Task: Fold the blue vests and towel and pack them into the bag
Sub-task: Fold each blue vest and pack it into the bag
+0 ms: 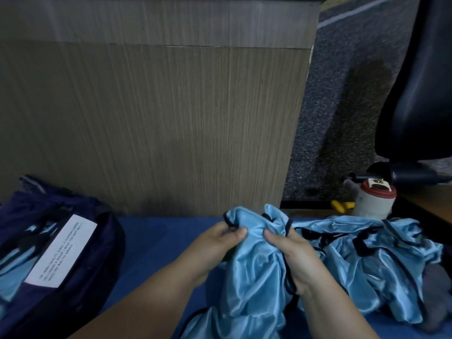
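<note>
Satin-blue vest (254,265) bunches between the hands: left hand (220,238) and right hand (288,250) each pinch its black-trimmed top edge, thumbs nearly meeting. Bare blue mat (159,241) lies left of the left hand, then the navy bag (107,241). Right of the right hand: more vests (391,253), a grey towel (437,297).

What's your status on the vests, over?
Left hand and right hand both pinch one crumpled blue vest, unfolded. Bag at left, blue fabric inside. More vests heaped at right; nothing blocking.
</note>
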A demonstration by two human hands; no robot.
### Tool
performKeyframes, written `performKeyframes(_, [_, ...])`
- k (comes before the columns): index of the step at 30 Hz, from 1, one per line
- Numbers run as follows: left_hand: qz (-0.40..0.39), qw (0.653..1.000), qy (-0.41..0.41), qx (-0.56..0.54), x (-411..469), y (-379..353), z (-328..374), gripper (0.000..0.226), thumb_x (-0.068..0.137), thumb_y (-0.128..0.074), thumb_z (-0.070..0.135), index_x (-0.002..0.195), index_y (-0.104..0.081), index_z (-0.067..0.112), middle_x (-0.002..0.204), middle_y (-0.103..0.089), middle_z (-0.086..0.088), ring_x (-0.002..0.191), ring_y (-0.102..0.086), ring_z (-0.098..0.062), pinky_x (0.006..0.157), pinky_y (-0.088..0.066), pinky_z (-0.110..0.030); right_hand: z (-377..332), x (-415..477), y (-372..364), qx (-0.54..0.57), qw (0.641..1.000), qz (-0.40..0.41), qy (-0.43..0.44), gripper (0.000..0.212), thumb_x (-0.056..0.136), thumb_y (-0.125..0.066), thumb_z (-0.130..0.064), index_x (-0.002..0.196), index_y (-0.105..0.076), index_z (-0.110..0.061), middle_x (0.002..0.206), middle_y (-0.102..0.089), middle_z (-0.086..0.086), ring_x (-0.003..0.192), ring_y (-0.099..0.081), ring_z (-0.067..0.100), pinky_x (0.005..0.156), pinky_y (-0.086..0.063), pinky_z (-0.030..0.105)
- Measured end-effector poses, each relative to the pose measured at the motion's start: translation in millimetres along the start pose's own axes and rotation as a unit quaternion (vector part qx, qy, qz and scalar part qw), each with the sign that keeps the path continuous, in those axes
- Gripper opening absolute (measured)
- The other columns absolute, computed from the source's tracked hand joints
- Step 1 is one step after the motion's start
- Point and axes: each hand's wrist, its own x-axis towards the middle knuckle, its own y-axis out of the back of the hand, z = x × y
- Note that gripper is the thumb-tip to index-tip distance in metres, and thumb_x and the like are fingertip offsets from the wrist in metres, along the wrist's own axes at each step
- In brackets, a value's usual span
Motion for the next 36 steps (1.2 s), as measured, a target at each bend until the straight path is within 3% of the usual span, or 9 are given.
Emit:
performKeyframes(4, [0.085, 0.99, -0.06, -0.094, 4, 3, 12, 0.023, 0.1, -0.049, 0.027, 0.085, -0.063, 0.015, 0.086, -0.071, 0.001, 0.07, -0.065, -0.005, 0.067, -0.049, -0.021, 1, -3, 3, -0.075, 0.992, -0.105, -0.01, 0.065, 0.069, -0.071, 0.002, 0.13, -0.053, -0.015, 0.113, -0.071, 0.016, 0.101, -0.069, 0.032, 0.078, -0.058, 0.036])
performKeyframes(7, [0.073, 0.987, -0.028, -0.141, 7, 8, 17, 0.019, 0.095, -0.055, 0.036, 0.089, -0.059, 0.018, 0.112, -0.069, 0.0, 0.097, -0.068, -0.019, 0.075, -0.051, -0.03, 6, -4, 1, -0.131, 0.983, -0.126, -0.022, 0.068, 0.07, -0.069, 0.002, 0.13, -0.049, -0.023, 0.114, -0.071, 0.011, 0.105, -0.068, 0.029, 0.082, -0.056, 0.034])
performKeyframes(14, [0.047, 0.982, 0.166, 0.072, 13, 23, -15, 0.119, 0.037, -0.066, 0.093, 0.128, -0.058, 0.015, 0.112, -0.071, -0.003, 0.099, -0.069, -0.019, 0.086, -0.057, -0.037, 13, -1, -3, -0.172, 0.978, -0.115, -0.006, 0.071, 0.088, -0.061, 0.009, 0.135, -0.038, -0.039, 0.119, -0.07, 0.009, 0.11, -0.067, 0.03, 0.093, -0.054, 0.041])
performKeyframes(19, [0.004, 0.959, 0.252, 0.127, -3, 18, -14, 0.075, 0.081, -0.033, 0.083, 0.08, -0.061, 0.013, 0.056, -0.06, -0.002, 0.047, -0.054, -0.011, 0.047, -0.039, -0.02, 11, 2, 5, -0.162, 0.984, -0.071, 0.0, 0.055, 0.092, -0.057, 0.009, 0.126, -0.048, -0.032, 0.111, -0.073, 0.004, 0.104, -0.069, 0.025, 0.089, -0.055, 0.04])
performKeyframes(22, [-0.036, 0.952, 0.265, 0.148, -6, 13, -15, 0.073, 0.088, -0.023, 0.077, 0.083, -0.061, 0.014, 0.055, -0.057, -0.004, 0.043, -0.048, -0.011, 0.04, -0.029, -0.018, 12, 3, 5, -0.151, 0.986, -0.075, 0.002, 0.047, 0.091, -0.059, 0.007, 0.128, -0.052, -0.021, 0.118, -0.069, 0.014, 0.109, -0.067, 0.031, 0.096, -0.052, 0.046])
performKeyframes(25, [-0.075, 0.958, 0.268, 0.066, -7, 9, -19, 0.059, 0.093, -0.035, 0.066, 0.093, -0.065, 0.015, 0.071, -0.064, -0.004, 0.057, -0.056, -0.014, 0.053, -0.045, -0.023, 15, 3, 1, -0.142, 0.985, -0.1, 0.009, 0.045, 0.079, -0.064, 0.001, 0.123, -0.052, 0.006, 0.112, -0.069, 0.019, 0.101, -0.068, 0.032, 0.085, -0.055, 0.038])
performKeyframes(29, [-0.045, 0.982, 0.164, -0.085, -6, 4, -9, 0.019, 0.093, -0.061, 0.028, 0.099, -0.073, 0.014, 0.108, -0.072, -0.012, 0.1, -0.068, -0.029, 0.09, -0.052, -0.04, 10, 1, 5, -0.142, 0.979, -0.148, 0.006, 0.053, 0.068, -0.071, 0.004, 0.118, -0.054, 0.01, 0.1, -0.07, 0.016, 0.09, -0.068, 0.026, 0.076, -0.054, 0.032])
performKeyframes(32, [0.062, 0.983, 0.075, -0.158, -1, 10, 4, 0.011, 0.094, -0.059, 0.023, 0.098, -0.062, 0.014, 0.103, -0.069, -0.016, 0.093, -0.066, -0.031, 0.079, -0.053, -0.04, 8, -1, 14, -0.1, 0.981, -0.163, -0.016, 0.069, 0.059, -0.09, -0.016, 0.118, -0.059, -0.001, 0.102, -0.069, 0.018, 0.092, -0.068, 0.029, 0.08, -0.054, 0.034])
performKeyframes(36, [0.043, 0.95, -0.005, -0.311, -7, 18, 32, 0.013, 0.09, -0.056, 0.025, 0.093, -0.06, 0.012, 0.089, -0.066, -0.011, 0.086, -0.065, -0.026, 0.085, -0.051, -0.042, 4, 1, 14, -0.054, 0.989, -0.121, -0.062, 0.069, 0.054, -0.091, -0.051, 0.1, -0.076, -0.003, 0.107, -0.071, 0.021, 0.1, -0.068, 0.034, 0.092, -0.052, 0.044])
